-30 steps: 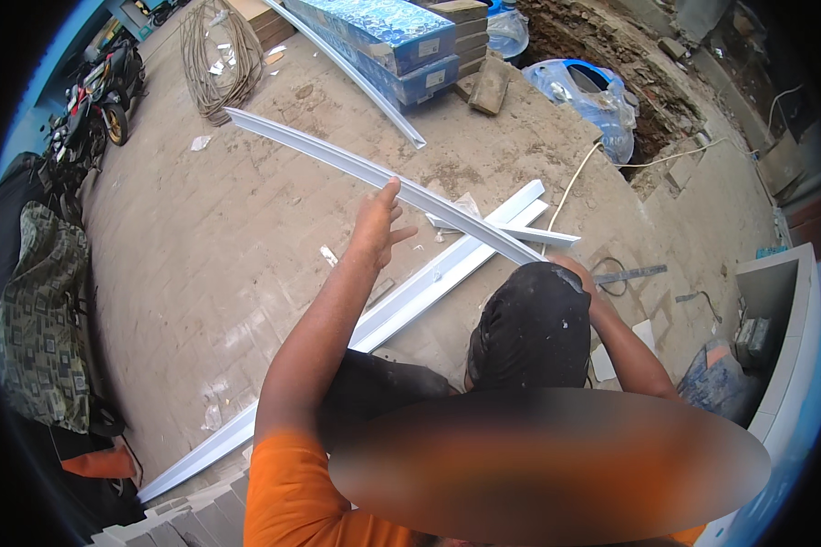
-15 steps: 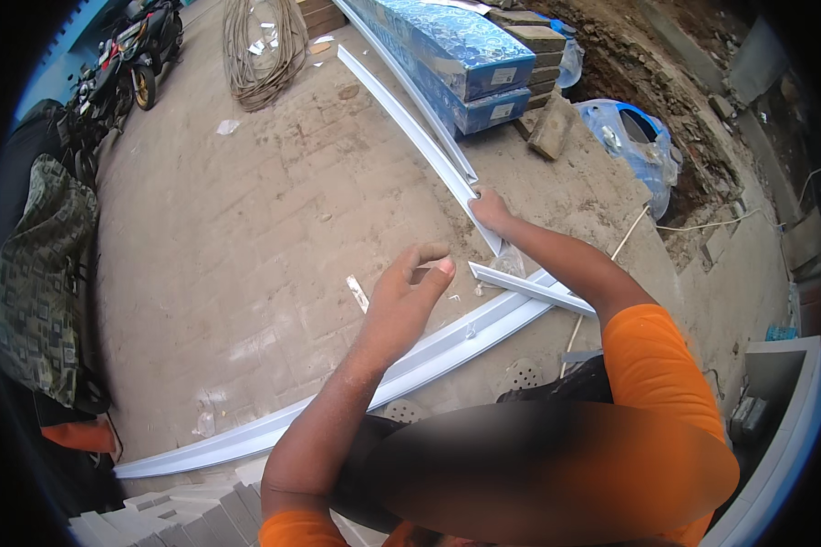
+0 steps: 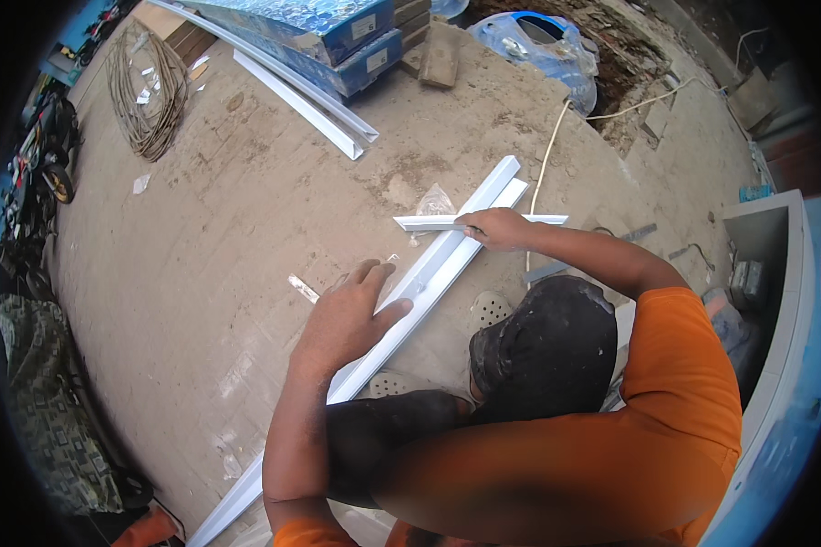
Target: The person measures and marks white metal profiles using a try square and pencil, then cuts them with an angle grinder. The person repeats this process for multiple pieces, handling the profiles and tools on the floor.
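A short white angled-end strip (image 3: 429,223) lies crosswise over a long white channel-shaped profile (image 3: 438,273). My right hand (image 3: 497,228) is closed on the short strip near its middle, just above the long profile. My left hand (image 3: 342,319) hovers beside the long profile with fingers spread and nothing in them. The long profile runs diagonally from the lower left, partly hidden behind my left forearm, to beyond my right hand. Farther off, a white profile (image 3: 296,102) lies on the paved ground alongside another white length by the blue boxes.
Blue patterned long boxes (image 3: 371,66) and a loose block (image 3: 440,56) stand at the back. A coil of cable (image 3: 146,100) lies far left, near motorbikes (image 3: 57,182). A blue plastic-wrapped item (image 3: 538,55) borders a dug pit. A pale cord (image 3: 547,159) crosses the ground.
My right hand has let go of the farther white profile and taken hold of the short strip. The head view has turned right. My left hand's fingers have opened out.
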A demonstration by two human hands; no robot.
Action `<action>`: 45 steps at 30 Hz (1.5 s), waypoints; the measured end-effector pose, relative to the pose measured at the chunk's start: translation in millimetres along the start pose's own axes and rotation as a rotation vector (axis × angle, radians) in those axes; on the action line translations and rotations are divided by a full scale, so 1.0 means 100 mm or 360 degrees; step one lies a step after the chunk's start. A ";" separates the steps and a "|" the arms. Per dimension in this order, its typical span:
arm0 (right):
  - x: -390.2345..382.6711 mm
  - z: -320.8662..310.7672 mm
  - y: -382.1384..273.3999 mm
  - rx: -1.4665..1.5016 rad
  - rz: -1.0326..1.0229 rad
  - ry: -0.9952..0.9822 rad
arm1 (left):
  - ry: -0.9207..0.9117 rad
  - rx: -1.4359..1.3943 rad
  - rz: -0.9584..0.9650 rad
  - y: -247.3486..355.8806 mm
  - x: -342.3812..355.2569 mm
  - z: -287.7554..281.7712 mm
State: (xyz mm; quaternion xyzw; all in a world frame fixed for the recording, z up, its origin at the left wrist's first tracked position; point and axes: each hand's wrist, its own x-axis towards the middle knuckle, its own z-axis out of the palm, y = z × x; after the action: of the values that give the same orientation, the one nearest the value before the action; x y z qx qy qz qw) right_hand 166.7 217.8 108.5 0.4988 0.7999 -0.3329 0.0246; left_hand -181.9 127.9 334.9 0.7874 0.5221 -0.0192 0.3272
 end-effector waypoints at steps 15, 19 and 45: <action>-4.14 2.55 2.20 0.1574 0.2194 0.2632 | 0.0088 -0.0783 -0.0373 -0.44 0.05 0.04; -4.36 2.57 2.77 0.1239 0.2482 0.2797 | 0.0207 -0.0785 -0.0669 -0.95 -0.45 0.11; -4.37 2.65 2.67 0.1060 0.2608 0.2514 | 0.0207 -0.1065 -0.0916 -1.16 -0.99 0.39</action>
State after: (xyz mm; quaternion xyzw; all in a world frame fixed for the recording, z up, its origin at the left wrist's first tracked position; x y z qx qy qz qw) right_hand 525.3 -196.5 -70.6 0.9115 -0.0904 -0.0095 -0.4011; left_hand -311.8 54.7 284.1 0.4605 0.7169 0.1101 0.5118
